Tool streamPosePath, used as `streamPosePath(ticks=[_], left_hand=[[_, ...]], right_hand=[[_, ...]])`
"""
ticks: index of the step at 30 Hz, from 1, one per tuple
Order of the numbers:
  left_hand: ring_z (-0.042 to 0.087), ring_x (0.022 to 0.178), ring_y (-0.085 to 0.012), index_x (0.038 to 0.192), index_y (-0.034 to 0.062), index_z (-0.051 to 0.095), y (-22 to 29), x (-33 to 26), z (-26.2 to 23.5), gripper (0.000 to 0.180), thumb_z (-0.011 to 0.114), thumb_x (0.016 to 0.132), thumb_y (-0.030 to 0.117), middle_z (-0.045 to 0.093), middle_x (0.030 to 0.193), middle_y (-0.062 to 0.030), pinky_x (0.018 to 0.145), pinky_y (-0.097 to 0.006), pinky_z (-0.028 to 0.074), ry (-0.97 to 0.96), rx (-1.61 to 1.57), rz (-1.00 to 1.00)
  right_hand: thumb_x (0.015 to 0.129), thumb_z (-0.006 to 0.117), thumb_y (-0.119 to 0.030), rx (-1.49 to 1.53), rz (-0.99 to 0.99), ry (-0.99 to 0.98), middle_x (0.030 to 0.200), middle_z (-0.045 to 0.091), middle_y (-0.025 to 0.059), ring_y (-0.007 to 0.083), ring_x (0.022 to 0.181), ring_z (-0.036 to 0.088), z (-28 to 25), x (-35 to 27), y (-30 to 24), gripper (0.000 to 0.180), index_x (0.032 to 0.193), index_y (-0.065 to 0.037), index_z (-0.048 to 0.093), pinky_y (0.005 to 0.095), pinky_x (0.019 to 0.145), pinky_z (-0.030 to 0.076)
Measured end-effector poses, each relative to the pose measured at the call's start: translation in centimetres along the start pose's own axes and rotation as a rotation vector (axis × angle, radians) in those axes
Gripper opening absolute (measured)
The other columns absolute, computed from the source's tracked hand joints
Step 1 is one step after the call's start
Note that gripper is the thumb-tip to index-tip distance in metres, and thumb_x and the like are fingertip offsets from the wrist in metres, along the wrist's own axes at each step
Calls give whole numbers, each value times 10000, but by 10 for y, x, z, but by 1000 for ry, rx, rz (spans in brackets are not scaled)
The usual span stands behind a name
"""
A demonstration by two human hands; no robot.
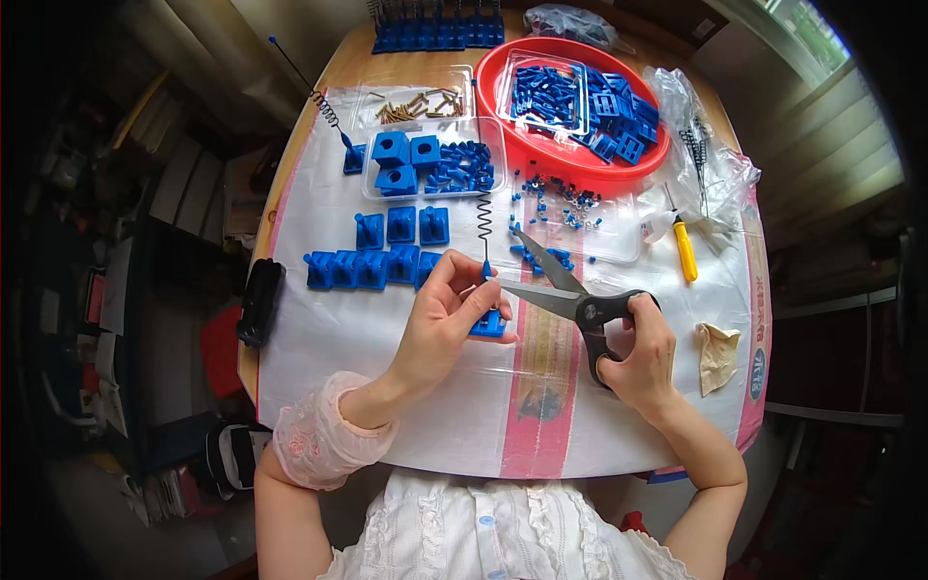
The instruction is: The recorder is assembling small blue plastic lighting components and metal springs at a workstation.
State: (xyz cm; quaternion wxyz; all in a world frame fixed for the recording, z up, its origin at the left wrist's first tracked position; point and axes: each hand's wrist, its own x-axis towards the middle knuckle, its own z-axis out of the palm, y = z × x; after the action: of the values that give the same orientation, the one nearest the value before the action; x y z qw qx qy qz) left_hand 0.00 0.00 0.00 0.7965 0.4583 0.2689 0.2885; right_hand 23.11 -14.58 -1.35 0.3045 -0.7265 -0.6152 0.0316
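My left hand [451,311] pinches a small blue plastic base [491,325] from which a black coil spring [484,219] rises on a blue stem. Black-handled scissors [565,295] are gripped in my right hand [641,360], fingers through the handle loops. Their blades are spread, and the lower blade's tip reaches the stem beside my left fingertips; whether it touches is hard to tell. Just beyond my left hand stand several blue bases [370,269] in a row, with a few more behind them.
A clear tray [372,184] holds blue blocks and small pieces; another contains brass screws [422,104]. Blue parts fill a red basin [498,135] at the back. Small loose parts [561,203], a yellow-handled screwdriver [685,253], a beige cloth scrap [717,358] and a black case [261,302] lie around.
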Motion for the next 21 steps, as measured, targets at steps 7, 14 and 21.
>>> streamPosePath(ticks=[7, 14, 21], left_hand=[[634, 976, -156, 1143, 51, 450, 2, 1, 5, 207, 587, 1001, 115, 549, 1067, -66, 792, -346, 638, 44, -65, 63], [630, 959, -150, 1138, 51, 463, -2, 2, 2, 199, 590, 998, 116, 551, 1061, -66, 777, -341, 632, 23, -1, 78], [604, 884, -124, 1132, 38, 463, -3, 2, -3, 162, 550, 1022, 120, 565, 967, -75, 643, -278, 590, -38, 51, 77]], right_hand=[[530, 717, -42, 2, -16, 8, 811, 504, 136, 318, 699, 542, 0, 0, -1, 496, 963, 11, 481, 403, 606, 443], [530, 717, -36, 2, -22, -6, 819, 506, 133, 311, 709, 543, -1, 0, 0, 502, 970, 16, 480, 397, 608, 442], [527, 726, -39, 2, -36, 12, 823, 503, 135, 312, 708, 545, 1, -1, 2, 519, 981, 17, 480, 401, 605, 441]])
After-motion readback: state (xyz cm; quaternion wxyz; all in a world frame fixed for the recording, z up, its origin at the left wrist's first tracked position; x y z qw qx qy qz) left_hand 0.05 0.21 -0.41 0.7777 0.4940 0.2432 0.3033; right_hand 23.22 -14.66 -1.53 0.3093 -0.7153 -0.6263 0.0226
